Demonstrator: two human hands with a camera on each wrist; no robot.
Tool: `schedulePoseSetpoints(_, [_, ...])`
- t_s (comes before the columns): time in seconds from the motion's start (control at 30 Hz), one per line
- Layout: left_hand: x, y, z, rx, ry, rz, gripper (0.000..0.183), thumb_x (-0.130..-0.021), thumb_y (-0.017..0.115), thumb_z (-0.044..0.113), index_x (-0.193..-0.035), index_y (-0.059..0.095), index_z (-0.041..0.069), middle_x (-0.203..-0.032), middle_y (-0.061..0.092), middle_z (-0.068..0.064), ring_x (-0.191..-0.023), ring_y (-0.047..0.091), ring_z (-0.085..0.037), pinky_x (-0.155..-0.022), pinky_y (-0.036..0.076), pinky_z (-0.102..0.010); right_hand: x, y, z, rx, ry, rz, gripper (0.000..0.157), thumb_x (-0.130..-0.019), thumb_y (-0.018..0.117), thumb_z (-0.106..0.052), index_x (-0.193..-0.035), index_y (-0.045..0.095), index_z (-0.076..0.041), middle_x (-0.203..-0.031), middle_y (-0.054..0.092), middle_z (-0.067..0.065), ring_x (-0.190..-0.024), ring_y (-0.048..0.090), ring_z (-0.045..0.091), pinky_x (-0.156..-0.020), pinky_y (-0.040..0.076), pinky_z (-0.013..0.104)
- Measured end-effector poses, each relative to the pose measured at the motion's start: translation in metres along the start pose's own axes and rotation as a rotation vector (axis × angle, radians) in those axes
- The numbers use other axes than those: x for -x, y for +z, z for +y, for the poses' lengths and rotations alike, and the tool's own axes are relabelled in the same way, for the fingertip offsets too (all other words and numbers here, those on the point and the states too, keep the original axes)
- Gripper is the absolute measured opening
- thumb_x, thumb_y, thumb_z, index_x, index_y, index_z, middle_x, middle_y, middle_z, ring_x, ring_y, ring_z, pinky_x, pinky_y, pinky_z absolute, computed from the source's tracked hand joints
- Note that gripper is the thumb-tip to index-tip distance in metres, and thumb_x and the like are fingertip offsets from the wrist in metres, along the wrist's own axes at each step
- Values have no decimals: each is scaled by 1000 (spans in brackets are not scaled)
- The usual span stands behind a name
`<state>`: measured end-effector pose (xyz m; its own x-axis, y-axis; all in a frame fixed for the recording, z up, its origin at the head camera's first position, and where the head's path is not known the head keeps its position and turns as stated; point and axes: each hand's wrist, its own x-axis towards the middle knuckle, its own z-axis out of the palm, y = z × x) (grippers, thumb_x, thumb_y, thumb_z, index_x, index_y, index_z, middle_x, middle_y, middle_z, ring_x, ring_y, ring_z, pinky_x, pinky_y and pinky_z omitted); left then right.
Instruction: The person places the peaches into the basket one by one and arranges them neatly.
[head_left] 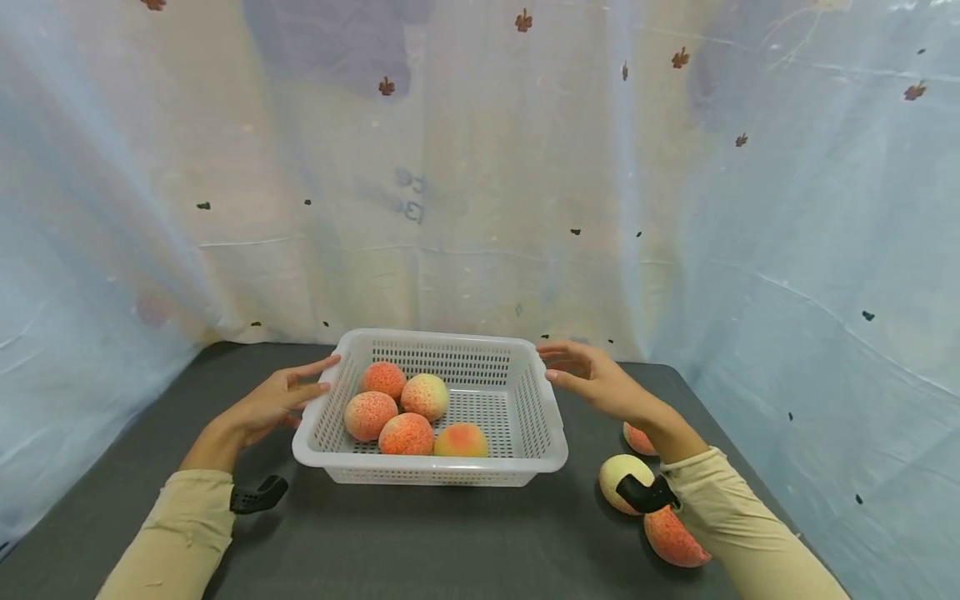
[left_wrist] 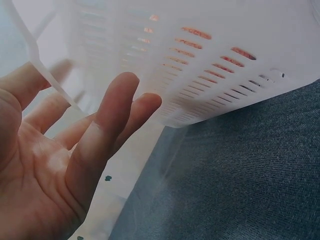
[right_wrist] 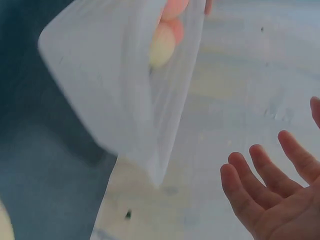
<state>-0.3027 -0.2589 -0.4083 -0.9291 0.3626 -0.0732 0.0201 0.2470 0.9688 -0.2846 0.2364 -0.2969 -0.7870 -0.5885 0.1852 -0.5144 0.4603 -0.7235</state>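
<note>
A white plastic basket (head_left: 487,477) with slotted walls stands on the dark table, several red and yellow peaches (head_left: 407,434) grouped in its left half. At its left rim is my left hand (head_left: 273,402), fingers extended. In the left wrist view the fingers (left_wrist: 117,102) lie along the outside of the slotted wall, some partly behind the translucent rim. My right hand (head_left: 592,382) is by the far right corner, fingertips close to the rim in the head view. From the right wrist, that hand (right_wrist: 285,200) appears spread and apart from the basket.
Outside the basket, beside and partly under my right forearm, lie a yellow peach (head_left: 625,479), a red one (head_left: 673,537) and another red one (head_left: 636,439). A pale plastic sheet (head_left: 480,208) hangs behind the dark table (head_left: 450,546). Black wrist mounts (head_left: 258,496) project inward from both sleeves.
</note>
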Motion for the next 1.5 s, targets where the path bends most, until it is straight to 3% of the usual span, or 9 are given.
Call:
schedulePoseSetpoints(0.33, [-1,-2,-2,-3,-7,5,72,-105,56,31,-164,16,21,-163,27,-29,-126,62,-38,-82,61,-54,20,-48,30,-1,151,46,50,-107,52,-25,-151,43,-3,-153,46,26,-139,47,46,-108,46,57])
schedulePoseSetpoints(0.57, [-3,-3,-4,-15,-11,14,71,-105,56,32,-164,18,21,-162,29,-28,-128,60,-40,-84,60,-54,40,-79,60,59,214,81,51,-107,51,-28,-152,42,-4,-154,45,26,-139,45,49,-111,38,67])
schedulePoseSetpoints(0.8, [0,-6,-5,-19,-17,12,72,-105,56,33,-164,16,21,-163,27,-28,-130,58,-41,-84,61,-52,61,-97,89,150,283,18,56,-105,56,-26,-152,41,0,-152,44,32,-137,46,53,-106,44,65])
schedulePoseSetpoints(1.0, [-2,-5,-3,-29,-9,2,72,-105,56,34,-164,17,22,-163,27,-27,-134,53,-46,-86,60,-51,87,-103,131,50,381,-131,64,-103,60,-23,-156,33,-1,-158,31,35,-142,37,55,-109,44,61])
schedulePoseSetpoints(1.2, [-2,-4,-2,-3,-18,-2,72,-105,56,33,-164,17,21,-162,29,-28,-128,60,-38,-84,61,-53,98,-97,158,-39,495,-262,72,-100,64,-20,-159,26,-1,-160,26,36,-146,26,58,-110,40,64])
schedulePoseSetpoints(1.5, [-1,-2,0,-13,0,-5,73,-105,56,32,-164,15,19,-161,28,-31,-127,60,-41,-82,61,-52,94,-90,168,-50,531,-253,76,-98,67,-21,-160,25,-3,-159,25,38,-145,27,58,-107,42,65])
